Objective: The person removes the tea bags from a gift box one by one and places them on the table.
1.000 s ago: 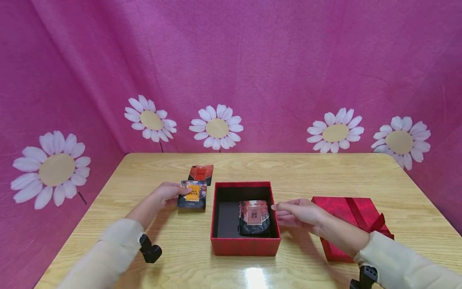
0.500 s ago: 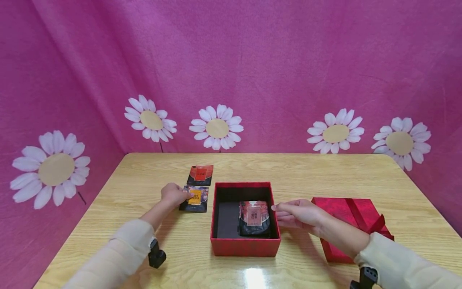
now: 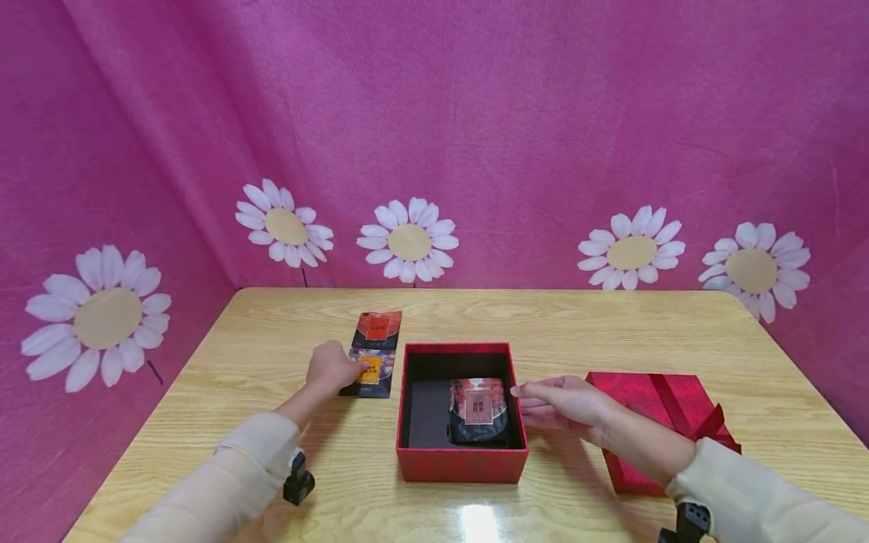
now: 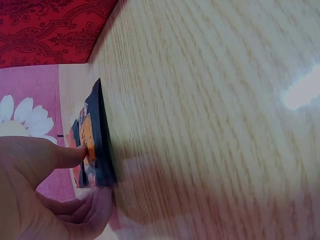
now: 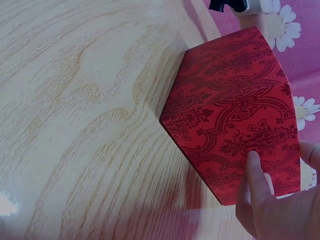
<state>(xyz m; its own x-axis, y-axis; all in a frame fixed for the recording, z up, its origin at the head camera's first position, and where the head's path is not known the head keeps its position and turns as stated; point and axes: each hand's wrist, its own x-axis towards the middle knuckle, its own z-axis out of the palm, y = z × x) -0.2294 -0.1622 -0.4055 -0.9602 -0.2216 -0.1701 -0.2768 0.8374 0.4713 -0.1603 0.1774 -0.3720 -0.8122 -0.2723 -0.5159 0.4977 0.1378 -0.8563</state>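
Note:
My left hand (image 3: pixel 333 367) pinches a dark tea packet (image 3: pixel 383 386) with a yellow label, thumb on its printed face and fingers at its underside. In the left wrist view this tea packet (image 4: pixel 102 150) lies close over the table. Just behind it is a second tea packet (image 3: pixel 377 329) with a red label. An open red gift box (image 3: pixel 462 465) stands in the middle, with a pink-labelled tea packet (image 3: pixel 477 411) in its right half. My right hand (image 3: pixel 563 400) grips the box's right wall, thumb at the rim and fingers against the patterned outside.
A red lid (image 3: pixel 627 385) with a ribbon bow lies to the right, partly under the right forearm. Behind the wooden table (image 3: pixel 543 317) hangs a pink curtain (image 3: pixel 502 151) with daisies. The box's left half shows its dark bottom.
My left hand has moved right and slightly down with the yellow-labelled tea packet, which no longer overlaps the red-labelled one as much. The right hand and box have stayed still.

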